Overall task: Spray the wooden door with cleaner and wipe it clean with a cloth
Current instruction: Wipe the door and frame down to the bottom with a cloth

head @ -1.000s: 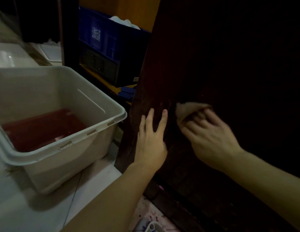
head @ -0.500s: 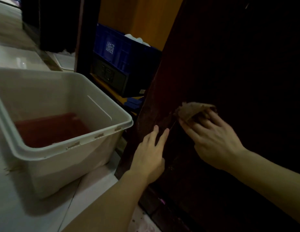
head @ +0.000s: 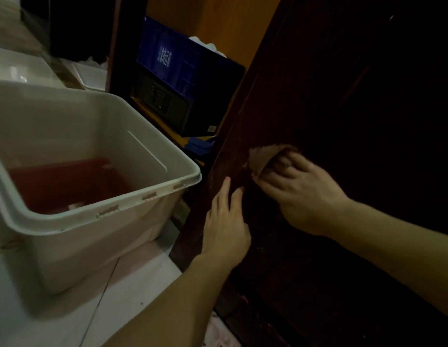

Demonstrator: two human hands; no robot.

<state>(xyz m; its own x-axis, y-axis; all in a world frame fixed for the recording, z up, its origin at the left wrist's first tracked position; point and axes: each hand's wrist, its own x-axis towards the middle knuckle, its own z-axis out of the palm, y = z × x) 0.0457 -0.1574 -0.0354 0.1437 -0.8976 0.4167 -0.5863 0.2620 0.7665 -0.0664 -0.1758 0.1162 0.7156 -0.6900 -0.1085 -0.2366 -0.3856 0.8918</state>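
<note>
A dark brown wooden door (head: 343, 96) fills the right half of the view, tilted, its left edge running down to the floor. My right hand (head: 300, 194) presses a small pale cloth (head: 261, 156) flat against the door near that edge; the cloth sticks out above my fingertips. My left hand (head: 225, 221) lies flat on the door just below and left of the cloth, fingers together and pointing up, holding nothing. No spray bottle is in view.
A large white plastic tub (head: 98, 219) with reddish water in it stands on the pale tiled floor (head: 133, 284) to the left, close to the door edge. Behind it are a blue crate (head: 173, 63) and a black safe (head: 165, 103).
My right hand has slid the cloth slightly up the door. My left hand has dropped a little lower along the door edge. The camera has tilted up and to the left.
</note>
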